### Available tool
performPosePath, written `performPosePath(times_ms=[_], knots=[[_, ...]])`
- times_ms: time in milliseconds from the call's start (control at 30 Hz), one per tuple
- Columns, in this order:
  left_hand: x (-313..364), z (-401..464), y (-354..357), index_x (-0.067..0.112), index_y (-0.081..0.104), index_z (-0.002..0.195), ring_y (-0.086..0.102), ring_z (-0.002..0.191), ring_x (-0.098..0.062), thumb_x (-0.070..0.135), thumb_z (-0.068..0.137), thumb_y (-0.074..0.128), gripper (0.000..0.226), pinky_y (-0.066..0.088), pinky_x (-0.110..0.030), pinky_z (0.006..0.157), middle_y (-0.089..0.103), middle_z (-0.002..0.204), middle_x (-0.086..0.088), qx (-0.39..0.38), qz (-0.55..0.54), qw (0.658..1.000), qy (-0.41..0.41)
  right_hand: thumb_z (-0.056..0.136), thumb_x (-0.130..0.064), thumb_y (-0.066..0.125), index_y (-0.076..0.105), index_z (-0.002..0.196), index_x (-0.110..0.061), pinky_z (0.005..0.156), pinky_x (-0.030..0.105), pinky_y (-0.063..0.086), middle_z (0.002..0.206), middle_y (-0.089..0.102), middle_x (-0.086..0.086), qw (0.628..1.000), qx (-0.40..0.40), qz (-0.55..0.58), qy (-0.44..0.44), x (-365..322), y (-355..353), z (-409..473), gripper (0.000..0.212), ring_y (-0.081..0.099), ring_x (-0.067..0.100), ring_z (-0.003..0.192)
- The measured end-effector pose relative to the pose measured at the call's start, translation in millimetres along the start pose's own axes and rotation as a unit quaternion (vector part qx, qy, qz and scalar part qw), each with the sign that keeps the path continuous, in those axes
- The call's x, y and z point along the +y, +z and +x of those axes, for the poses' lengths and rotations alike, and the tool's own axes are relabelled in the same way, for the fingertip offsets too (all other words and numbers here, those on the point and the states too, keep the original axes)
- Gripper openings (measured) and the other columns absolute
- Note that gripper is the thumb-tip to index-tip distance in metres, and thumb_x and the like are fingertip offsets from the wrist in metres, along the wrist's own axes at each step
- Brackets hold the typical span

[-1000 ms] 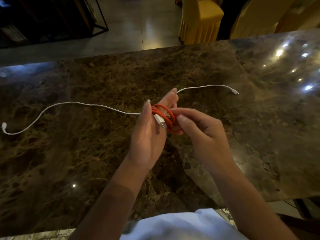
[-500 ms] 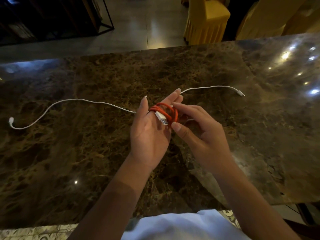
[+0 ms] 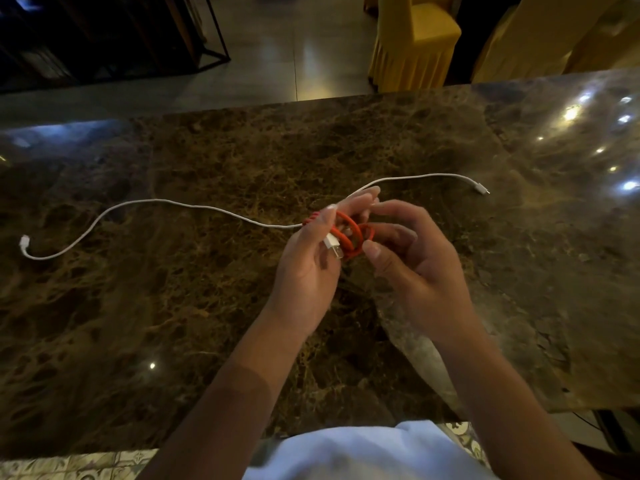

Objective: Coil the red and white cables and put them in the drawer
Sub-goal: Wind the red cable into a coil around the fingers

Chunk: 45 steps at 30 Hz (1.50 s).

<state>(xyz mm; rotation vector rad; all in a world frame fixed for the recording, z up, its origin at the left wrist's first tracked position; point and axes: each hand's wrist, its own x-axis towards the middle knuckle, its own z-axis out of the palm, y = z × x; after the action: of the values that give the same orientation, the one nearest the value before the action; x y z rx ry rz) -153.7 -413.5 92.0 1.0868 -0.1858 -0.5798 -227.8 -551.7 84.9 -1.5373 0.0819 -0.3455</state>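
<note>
While the left hand [image 3: 306,268] holds the red cable [image 3: 348,237] in loops, the right hand [image 3: 412,261] pinches its end — almost coiled. The white cable [image 3: 166,202] lies loose on the table [image 3: 138,323] — no drawer shows.

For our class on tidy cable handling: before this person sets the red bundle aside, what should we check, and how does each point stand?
1. Red cable wound into loops: ok.
2. Left hand holding the loops: ok.
3. Right hand pinching the coil's side: ok.
4. Red cable's white plug tucked in: not ok, it sticks out.
5. White cable coiled: not ok, it lies stretched across the marble counter.
6. Drawer open and ready: cannot tell, none in view.
</note>
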Motion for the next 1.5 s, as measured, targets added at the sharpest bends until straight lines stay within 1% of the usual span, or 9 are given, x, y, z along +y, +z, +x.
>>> performPosePath(times_ms=[133, 233, 467, 567, 767, 933, 1033, 1200, 1500], knots=[[0.2, -4.7, 5.2, 0.002, 0.058, 0.14, 0.046, 0.148, -0.026, 0.053, 0.088, 0.071, 0.074, 0.033, -0.041, 0.125, 0.054, 0.153, -0.016, -0.012, 0.001, 1.0, 0.005, 0.099, -0.019, 0.069, 0.068, 0.125, -0.014, 0.086, 0.039, 0.062, 0.111, 0.074, -0.004, 0.988, 0.067, -0.138, -0.017, 4.6, 7.9, 0.1, 0.027, 0.073, 0.014, 0.104], [-3.0, -6.2, 6.3, 0.005, 0.058, 0.14, 0.048, 0.146, -0.021, 0.045, 0.091, 0.069, 0.065, 0.04, -0.033, 0.119, 0.054, 0.153, -0.012, 0.003, -0.001, 1.0, 0.01, 0.1, -0.024, 0.067, 0.072, 0.126, -0.018, 0.082, 0.023, 0.055, 0.111, 0.068, -0.004, 0.972, 0.1, -0.212, -0.023, 6.1, 13.2, 2.4, 0.027, 0.066, 0.008, 0.1], [-7.9, -10.9, 1.8, 0.003, 0.053, 0.146, 0.045, 0.148, -0.022, 0.061, 0.082, 0.074, 0.088, 0.028, -0.041, 0.126, 0.054, 0.154, -0.014, 0.006, 0.027, 1.0, 0.012, 0.105, -0.018, 0.059, 0.07, 0.131, -0.016, 0.072, 0.021, 0.052, 0.101, 0.069, -0.003, 0.946, 0.001, -0.323, -0.013, 0.5, 4.7, 9.9, 0.028, 0.063, 0.005, 0.086], [-7.5, -10.2, -1.4, 0.001, 0.052, 0.146, 0.045, 0.148, -0.024, 0.061, 0.084, 0.071, 0.088, 0.03, -0.04, 0.125, 0.053, 0.154, -0.014, -0.01, 0.042, 0.999, 0.01, 0.104, -0.015, 0.055, 0.073, 0.124, -0.013, 0.067, 0.03, 0.053, 0.094, 0.072, -0.001, 0.956, -0.073, -0.282, -0.021, -2.0, -1.9, 15.2, 0.027, 0.066, 0.01, 0.08], [-2.5, -9.0, -6.5, -0.006, 0.054, 0.142, 0.042, 0.15, -0.031, 0.054, 0.097, 0.054, 0.076, 0.026, -0.046, 0.127, 0.052, 0.154, -0.022, -0.041, 0.051, 0.998, 0.004, 0.107, -0.004, 0.05, 0.069, 0.126, -0.012, 0.054, 0.014, 0.038, 0.061, 0.058, -0.019, 0.976, -0.197, -0.066, 0.065, -5.9, -10.8, 17.0, 0.029, 0.048, 0.0, 0.053], [-1.6, -2.6, -5.7, 0.001, 0.048, 0.151, 0.046, 0.148, -0.024, 0.051, 0.097, 0.046, 0.073, 0.029, -0.041, 0.125, 0.054, 0.154, -0.014, -0.021, -0.045, 0.999, -0.019, 0.104, -0.026, 0.06, 0.065, 0.127, -0.024, 0.056, 0.031, 0.051, 0.073, 0.065, -0.005, 0.992, -0.009, -0.089, 0.086, 5.2, 18.2, 10.8, 0.023, 0.062, 0.012, 0.062], [1.0, -1.8, -3.2, 0.002, 0.043, 0.153, 0.045, 0.149, -0.022, 0.058, 0.094, 0.046, 0.081, 0.025, -0.04, 0.127, 0.052, 0.156, -0.012, -0.019, -0.098, 0.995, -0.019, 0.1, -0.042, 0.064, 0.063, 0.103, -0.026, 0.056, 0.04, 0.05, 0.076, 0.064, -0.004, 0.988, 0.12, -0.077, 0.064, 7.7, 27.6, -1.0, 0.016, 0.06, 0.017, 0.065], [-10.0, -1.9, -7.6, 0.012, 0.041, 0.157, 0.042, 0.149, -0.01, 0.069, 0.091, 0.022, 0.089, 0.03, -0.034, 0.124, 0.046, 0.161, 0.0, -0.002, -0.043, 0.999, -0.014, 0.099, -0.047, 0.061, 0.067, 0.096, -0.021, 0.055, 0.04, 0.052, 0.074, 0.067, -0.003, 0.978, -0.085, -0.177, 0.072, 1.8, 33.8, -12.9, 0.026, 0.062, 0.015, 0.063], [-21.7, -5.0, -18.0, 0.017, 0.04, 0.158, 0.041, 0.149, -0.007, 0.08, 0.088, 0.019, 0.097, 0.033, -0.028, 0.121, 0.041, 0.165, 0.004, -0.002, 0.015, 1.0, -0.021, 0.107, -0.034, 0.052, 0.065, 0.089, -0.014, 0.054, 0.043, 0.051, 0.068, 0.063, 0.0, 0.948, -0.172, -0.265, 0.047, 0.0, 27.9, 0.8, 0.03, 0.058, 0.015, 0.056]])
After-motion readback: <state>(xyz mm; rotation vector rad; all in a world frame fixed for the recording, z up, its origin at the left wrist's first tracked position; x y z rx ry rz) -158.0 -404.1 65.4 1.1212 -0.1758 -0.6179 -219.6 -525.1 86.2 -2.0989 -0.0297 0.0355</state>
